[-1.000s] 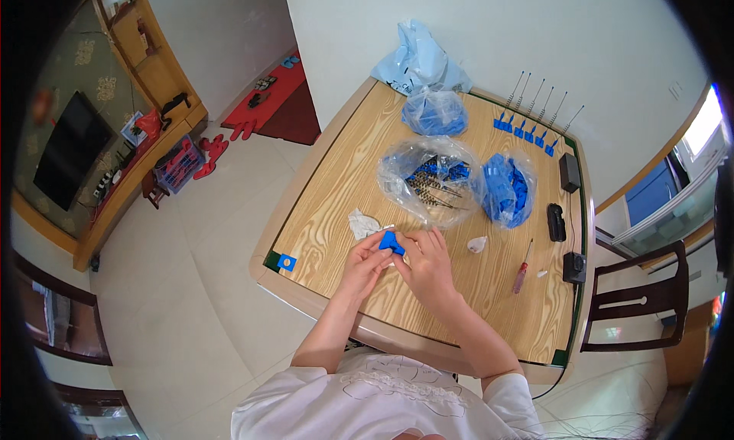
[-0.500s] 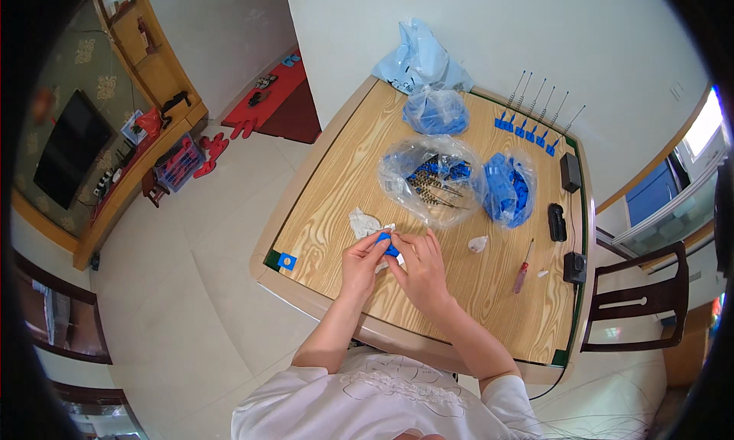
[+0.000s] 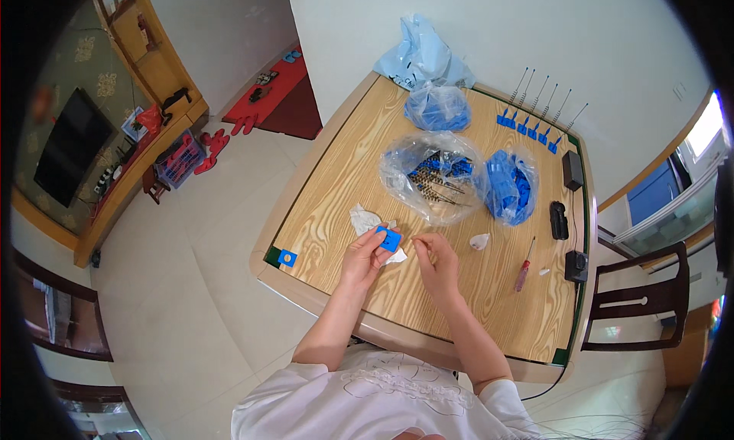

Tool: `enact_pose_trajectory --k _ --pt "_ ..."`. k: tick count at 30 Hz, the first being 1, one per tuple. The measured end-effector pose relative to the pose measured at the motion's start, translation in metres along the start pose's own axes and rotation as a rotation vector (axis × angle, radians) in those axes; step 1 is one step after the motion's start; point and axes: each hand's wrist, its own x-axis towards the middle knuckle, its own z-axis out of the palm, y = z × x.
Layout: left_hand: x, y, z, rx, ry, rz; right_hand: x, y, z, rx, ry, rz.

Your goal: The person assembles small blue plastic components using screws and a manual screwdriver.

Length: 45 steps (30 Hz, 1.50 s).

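One square blue plastic piece point(image 3: 389, 240) is pinched in your left hand point(image 3: 361, 259), toward the wooden table point(image 3: 501, 310)'s near edge; your right hand point(image 3: 439, 269) curls beside it, its hold unclear.

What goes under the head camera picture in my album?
Left hand holds a blue piece over a wooden table, right hand close by.

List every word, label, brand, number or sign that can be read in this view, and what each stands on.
None can be read with certainty.
Light-blue plastic bag: dark printing, too small and creased to read.
Square blue plastic piece in the left hand: a small dark mark, too small to tell whether it is lettering.
White short-sleeved fabric shirt: thin-lined design, no readable words.
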Motion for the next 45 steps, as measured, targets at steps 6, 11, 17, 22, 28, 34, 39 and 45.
enact_pose_trajectory --k 6,11,17,22,28,34,39,45 --pt "0.002 -0.006 0.000 0.065 0.006 0.049 0.003 0.026 0.011 0.251 -0.055 0.197" --pt "-0.001 -0.006 0.013 0.109 0.025 0.089 0.010 0.030 0.013 0.343 -0.104 0.278" --pt "0.000 -0.008 0.011 0.137 -0.002 0.088 0.014 0.027 0.012 0.431 -0.110 0.306" --pt "0.001 -0.009 0.011 0.150 0.015 0.080 0.015 0.031 0.011 0.415 -0.102 0.304" --pt "0.002 -0.010 0.010 0.148 0.002 0.076 0.016 0.031 0.010 0.378 -0.094 0.316" --pt "0.020 -0.020 -0.009 0.070 0.097 -0.023 0.013 0.018 0.009 0.306 -0.202 0.203" --pt "0.023 -0.026 -0.010 0.023 0.064 -0.026 0.004 0.016 0.013 -0.217 -0.124 -0.131" --pt "0.020 -0.026 -0.004 0.009 0.100 -0.023 0.004 0.019 0.013 -0.241 -0.108 -0.119"
